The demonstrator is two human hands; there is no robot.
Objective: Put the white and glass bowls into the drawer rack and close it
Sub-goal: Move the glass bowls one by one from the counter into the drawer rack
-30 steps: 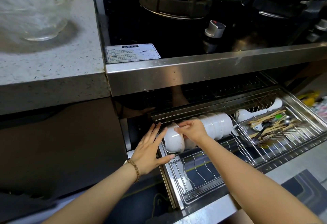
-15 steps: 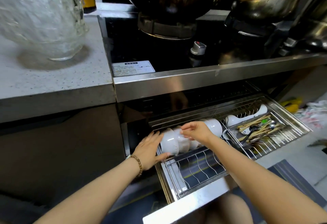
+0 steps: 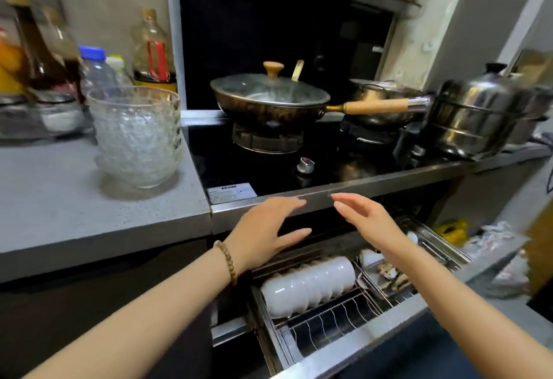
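Observation:
A row of white bowls (image 3: 308, 284) lies on its side in the open steel drawer rack (image 3: 332, 323) below the stove. A stack of textured glass bowls (image 3: 136, 133) stands on the grey counter to the left of the stove. My left hand (image 3: 266, 232) and my right hand (image 3: 363, 218) hover in front of the stove's steel edge, above the drawer, both with fingers apart and nothing in them. A bead bracelet is on my left wrist.
A lidded wok (image 3: 270, 101) with a wooden handle sits on the stove, a steel steamer pot (image 3: 478, 118) to its right. Bottles (image 3: 154, 52) stand at the back of the counter (image 3: 59, 199). Cutlery (image 3: 389, 274) fills the drawer's right compartment.
Both hands have let go of the white bowls and risen from the drawer to stove-edge height. The view has tilted up, bringing the glass bowls and pots fully in.

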